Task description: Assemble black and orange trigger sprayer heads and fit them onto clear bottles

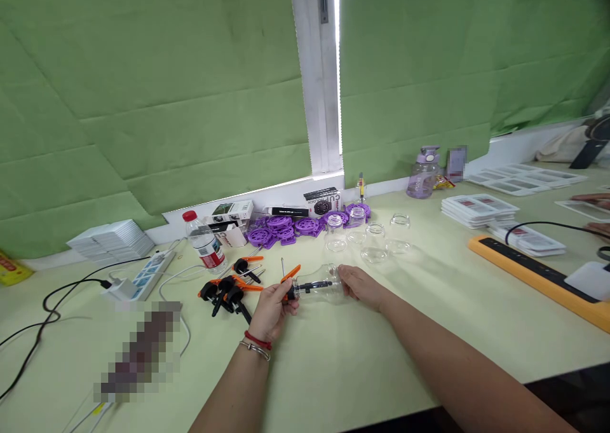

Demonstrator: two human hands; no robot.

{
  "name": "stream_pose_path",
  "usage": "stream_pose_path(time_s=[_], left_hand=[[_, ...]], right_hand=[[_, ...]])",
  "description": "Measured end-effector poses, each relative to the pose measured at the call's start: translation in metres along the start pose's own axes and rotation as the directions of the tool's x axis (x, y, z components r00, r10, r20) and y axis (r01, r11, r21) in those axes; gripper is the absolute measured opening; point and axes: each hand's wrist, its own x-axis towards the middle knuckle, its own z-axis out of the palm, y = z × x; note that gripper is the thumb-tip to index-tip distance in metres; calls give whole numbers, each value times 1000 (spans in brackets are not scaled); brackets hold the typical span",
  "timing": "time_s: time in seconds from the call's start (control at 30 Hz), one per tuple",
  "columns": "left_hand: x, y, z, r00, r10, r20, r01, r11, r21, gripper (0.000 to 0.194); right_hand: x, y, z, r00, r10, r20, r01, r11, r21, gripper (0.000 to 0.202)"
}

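A see-through bottle [318, 285] lies on its side between my two hands, a little above the table or on it; I cannot tell which. My left hand [271, 307] is closed around its black cap, which has an orange lever [291, 273] and a black stem reaching inside the bottle. The fingers of my right hand [358, 284] grip the wide bottom end. Left of my left hand lie several similar black caps [234, 295] with orange levers and thin metal tubes. Beyond my hands stand several see-through bottles [375, 245].
Purple slotted discs [281, 228] and small boxes [324, 199] line the wall. A red-capped water bottle [204, 242], white power strip [150, 274] and cables are at left. A lilac bottle [422, 173], stacked cards [476, 210] and an orange power strip [534, 283] stand right, near another person's hand [593, 199].
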Motion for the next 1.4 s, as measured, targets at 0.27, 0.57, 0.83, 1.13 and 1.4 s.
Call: stream_pose_path(time_s=[0.27, 0.57, 0.83, 1.13, 1.4], left_hand=[[1, 1, -2, 1000, 12, -9, -12, 1000, -13, 36], [1, -1, -1, 1000, 15, 9, -15, 1000, -14, 36], [2, 0, -2, 1000, 28, -5, -28, 999, -18, 35], [0, 0, 0, 999, 45, 5, -45, 999, -24, 35], [3, -3, -3, 1000, 22, -6, -22, 999, -27, 34]], right_hand=[[-7, -3, -10, 982, -117, 147, 83, 973, 217, 73], [1, 2, -2, 999, -17, 40, 15, 999, 32, 55], [-4, -2, -7, 984, -135, 118, 106, 968, 226, 72], [0, 3, -5, 998, -41, 54, 39, 999, 32, 57], [-1, 3, -9, 988, -116, 104, 97, 981, 168, 69]])
